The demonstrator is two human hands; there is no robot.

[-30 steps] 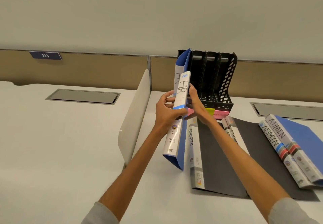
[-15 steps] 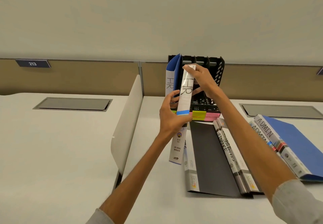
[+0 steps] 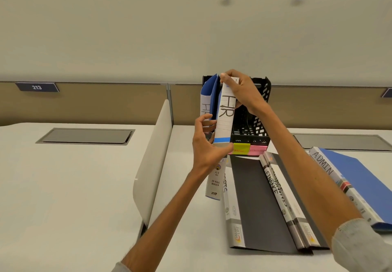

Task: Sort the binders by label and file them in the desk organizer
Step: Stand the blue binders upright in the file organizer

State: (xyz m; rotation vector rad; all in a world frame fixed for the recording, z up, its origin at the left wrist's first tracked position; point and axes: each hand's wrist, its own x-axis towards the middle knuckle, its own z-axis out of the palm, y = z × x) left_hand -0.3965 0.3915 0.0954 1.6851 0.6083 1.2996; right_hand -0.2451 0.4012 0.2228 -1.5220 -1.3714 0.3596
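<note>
I hold a blue binder with a white spine marked HR upright in front of the black desk organizer. My left hand grips its spine near the middle. My right hand pinches its top end at the organizer's upper rim. Another blue HR binder stands in the organizer's leftmost slot. Yellow and pink labels are stuck on the organizer's front edge.
Flat on the desk lie a dark folder marked SPORTS, two FINANCE folders and blue ADMIN binders. A white divider panel stands to the left. Grey cable hatches are set into the desks.
The HR binder has risen from tilted over the desk to upright against the organizer. My right hand went from its side up to its top end.
</note>
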